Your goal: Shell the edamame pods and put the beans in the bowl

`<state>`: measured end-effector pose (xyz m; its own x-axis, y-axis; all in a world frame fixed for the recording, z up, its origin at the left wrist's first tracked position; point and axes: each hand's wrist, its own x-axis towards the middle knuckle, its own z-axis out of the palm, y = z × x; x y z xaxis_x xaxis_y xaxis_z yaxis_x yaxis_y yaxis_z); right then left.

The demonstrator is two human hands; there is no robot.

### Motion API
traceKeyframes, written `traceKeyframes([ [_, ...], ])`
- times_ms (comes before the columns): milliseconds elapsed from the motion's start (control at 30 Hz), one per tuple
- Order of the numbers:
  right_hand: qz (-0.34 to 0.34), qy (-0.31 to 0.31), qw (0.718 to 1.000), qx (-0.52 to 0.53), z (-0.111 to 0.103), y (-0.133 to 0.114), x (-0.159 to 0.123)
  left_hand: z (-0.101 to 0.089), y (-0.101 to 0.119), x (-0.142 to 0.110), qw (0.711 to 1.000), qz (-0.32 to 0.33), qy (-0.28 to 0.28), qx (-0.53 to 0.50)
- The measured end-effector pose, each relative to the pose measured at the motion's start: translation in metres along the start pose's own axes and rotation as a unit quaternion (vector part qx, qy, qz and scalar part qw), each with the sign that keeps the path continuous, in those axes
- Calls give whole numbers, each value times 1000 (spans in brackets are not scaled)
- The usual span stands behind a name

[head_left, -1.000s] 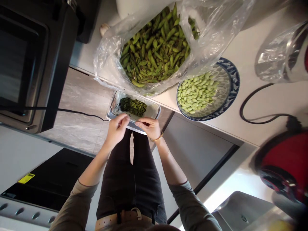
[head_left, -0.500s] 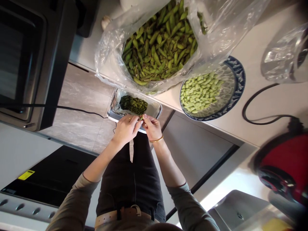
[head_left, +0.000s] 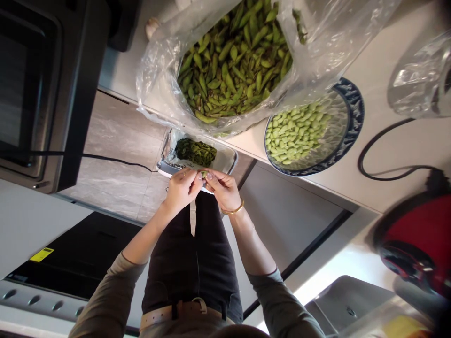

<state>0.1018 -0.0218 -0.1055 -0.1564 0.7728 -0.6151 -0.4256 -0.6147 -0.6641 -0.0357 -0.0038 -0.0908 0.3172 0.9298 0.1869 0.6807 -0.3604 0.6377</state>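
Note:
Between my fingertips is a small green edamame pod point(head_left: 203, 174). My left hand point(head_left: 182, 188) pinches one end, and my right hand point(head_left: 224, 188), with a gold bangle at the wrist, pinches the other. Both hands are over the near rim of a lined waste bin point(head_left: 230, 162), which holds a heap of dark green pod shells point(head_left: 195, 151). On the counter, an open clear plastic bag point(head_left: 155, 70) is full of edamame pods point(head_left: 229, 70). Beside it, a blue-and-white patterned bowl point(head_left: 355, 112) contains shelled green beans point(head_left: 296, 134).
The counter edge runs diagonally past the bowl. A clear container point(head_left: 419, 84), a black cord point(head_left: 359, 159) and a red appliance point(head_left: 416, 230) are on the right. At left are a dark oven-like appliance point(head_left: 49, 94) and a black cooktop point(head_left: 77, 258). Another cord crosses toward the bin.
My fingers have shifted on the pod, and more of its green shows between them. The right hand has turned slightly and its wrist moved a little right. The view has shifted slightly.

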Motion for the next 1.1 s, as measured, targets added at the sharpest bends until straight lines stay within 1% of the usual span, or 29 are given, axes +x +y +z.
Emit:
traceKeyframes([
  [100, 3, 6, 1000, 7, -1, 1, 1, -1, -1, 0, 997, 36, 3, 62],
  [200, 18, 19, 1000, 3, -2, 0, 5, -1, -4, -1, 987, 92, -18, 133],
  [267, 32, 38, 999, 0, -2, -2, 8, -1, -6, -2, 981, 119, -37, 149],
  [333, 40, 52, 998, 0, -1, -5, 9, -1, -8, -2, 979, 129, -52, 152],
  [433, 48, 49, 998, 4, 1, -7, 10, -1, -10, -2, 979, 110, -63, 159],
  [600, 61, 27, 996, 65, 2, -3, 7, 0, -14, -2, 982, 19, -77, 173],
  [667, 63, 35, 993, 89, -2, -4, 6, 1, -18, -1, 983, -21, -84, 163],
  [767, 58, 67, 990, 109, -9, -10, 7, 4, -26, 2, 983, -62, -105, 139],
  [833, 43, 81, 989, 113, -12, -17, 7, 6, -29, 6, 984, -71, -116, 117],
  [933, 17, 79, 990, 118, -13, -26, 8, 6, -29, 17, 986, -62, -118, 98],
  [1033, 5, 74, 991, 113, -11, -33, 9, 3, -22, 31, 988, -39, -102, 108],
  [1100, 1, 72, 992, 108, -10, -35, 9, -3, -16, 44, 992, -24, -77, 101],
])
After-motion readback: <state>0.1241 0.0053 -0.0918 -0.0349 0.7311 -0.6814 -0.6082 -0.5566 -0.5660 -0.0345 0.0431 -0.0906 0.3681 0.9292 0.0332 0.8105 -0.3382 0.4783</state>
